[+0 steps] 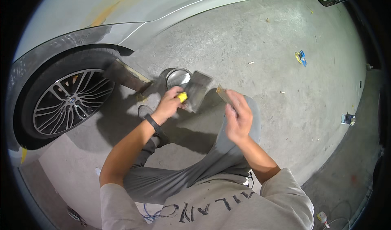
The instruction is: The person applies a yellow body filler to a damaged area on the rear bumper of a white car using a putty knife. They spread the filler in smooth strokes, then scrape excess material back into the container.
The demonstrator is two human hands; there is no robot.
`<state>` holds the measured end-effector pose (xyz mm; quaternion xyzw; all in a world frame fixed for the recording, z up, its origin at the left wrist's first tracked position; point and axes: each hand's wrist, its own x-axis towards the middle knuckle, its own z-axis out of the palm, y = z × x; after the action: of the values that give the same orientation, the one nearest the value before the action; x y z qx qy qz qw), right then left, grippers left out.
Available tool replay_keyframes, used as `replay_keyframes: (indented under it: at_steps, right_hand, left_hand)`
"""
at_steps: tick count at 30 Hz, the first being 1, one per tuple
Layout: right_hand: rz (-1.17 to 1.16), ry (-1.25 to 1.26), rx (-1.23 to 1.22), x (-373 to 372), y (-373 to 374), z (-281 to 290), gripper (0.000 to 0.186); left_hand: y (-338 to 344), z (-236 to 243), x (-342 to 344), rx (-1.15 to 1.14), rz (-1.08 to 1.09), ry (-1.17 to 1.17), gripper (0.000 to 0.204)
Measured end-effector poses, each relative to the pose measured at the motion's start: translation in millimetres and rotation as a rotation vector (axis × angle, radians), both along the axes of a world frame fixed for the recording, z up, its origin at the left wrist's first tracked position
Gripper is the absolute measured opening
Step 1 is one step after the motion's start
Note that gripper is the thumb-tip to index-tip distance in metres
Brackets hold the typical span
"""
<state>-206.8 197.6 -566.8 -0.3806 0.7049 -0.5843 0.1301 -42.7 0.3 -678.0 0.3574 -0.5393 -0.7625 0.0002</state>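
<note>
My left hand, a dark band on its wrist, is closed round a small bright yellow object whose kind I cannot make out. At the same fingers is a flat grey rectangular plate, tilted above the floor; how it is gripped is hidden. My right hand is closed on a thin tan-edged flat blade, like a putty spreader, a little right of the plate and apart from it. Both hands are slightly blurred. Just beyond my left hand stands a round metal tin with a shiny top.
A light-coloured car with sanded and yellowish patches and a spoked wheel stands at left. A dark board sits by the tyre. A blue-yellow packet, a dark small package and scraps lie on the concrete floor.
</note>
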Motion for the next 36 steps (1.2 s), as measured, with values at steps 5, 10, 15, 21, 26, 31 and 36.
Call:
replay_keyframes:
  at_steps: [5, 10, 15, 21, 26, 31, 36]
  right_hand:
    - [0.353, 0.565, -0.34, 13, -6, 24, 0.033]
    - [0.317, 0.665, -0.384, 17, 4, 37, 0.037]
    - [0.305, 0.735, -0.335, 3, 16, 43, 0.035]
    - [0.3, 0.812, -0.23, -17, 35, 62, 0.037]
    - [0.299, 0.811, -0.14, -39, 50, 68, 0.039]
    - [0.366, 0.887, -0.076, -60, 60, 68, 0.041]
    - [0.374, 0.972, -0.028, -74, 60, 80, 0.042]
  left_hand:
    - [49, 98, -32, 0.635, 0.279, 0.433, 0.023]
    - [71, 134, -43, 0.666, 0.32, 0.524, 0.037]
    - [85, 149, -57, 0.556, 0.325, 0.525, 0.037]
    - [104, 176, -49, 0.405, 0.339, 0.528, 0.048]
    - [100, 175, -33, 0.53, 0.246, 0.573, 0.049]
    - [106, 167, -20, 0.56, 0.231, 0.529, 0.043]
    - [105, 173, -15, 0.522, 0.23, 0.487, 0.041]
